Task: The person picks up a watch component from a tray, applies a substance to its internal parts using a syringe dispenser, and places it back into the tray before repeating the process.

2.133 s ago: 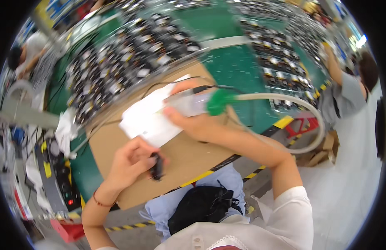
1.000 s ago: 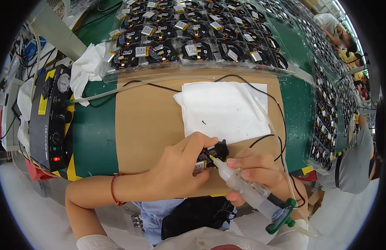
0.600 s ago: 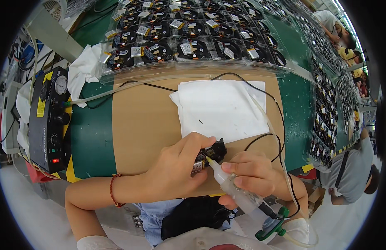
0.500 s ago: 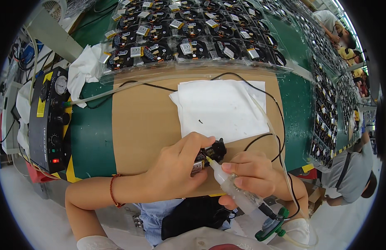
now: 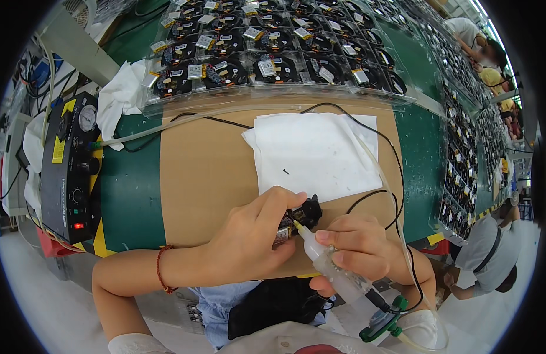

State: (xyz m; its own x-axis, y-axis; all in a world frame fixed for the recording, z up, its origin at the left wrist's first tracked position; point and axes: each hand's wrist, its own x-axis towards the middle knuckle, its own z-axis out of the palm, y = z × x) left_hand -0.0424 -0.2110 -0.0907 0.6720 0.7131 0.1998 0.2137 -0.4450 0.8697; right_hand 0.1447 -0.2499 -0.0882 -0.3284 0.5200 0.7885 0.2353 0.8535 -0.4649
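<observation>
Between the fingers of my left hand point(image 5: 249, 233) is a small black electronic assembly point(image 5: 307, 213), partly hidden by that hand. A silver battery with a yellow edge shows at its lower side. My right hand point(image 5: 361, 248) is closed around a translucent dispensing syringe point(image 5: 338, 274) with a green cap fitting point(image 5: 382, 321) at its back end. The syringe's yellowish needle tip reaches the assembly, apparently touching it. Beyond both hands, a folded white cloth point(image 5: 314, 153) lies on a brown board point(image 5: 208, 165).
A black dispenser controller point(image 5: 69, 177) with a gauge and lit red switch stands at left. Clear trays point(image 5: 267, 88) of similar assemblies fill the far side; more trays point(image 5: 459, 159) stand at right. A clear hose point(image 5: 202, 115) and black cable point(image 5: 397, 159) cross the board. Other people are at right.
My hands and the syringe keep nearly the same pose, with the needle still at the assembly. At right, a person in grey bends lower.
</observation>
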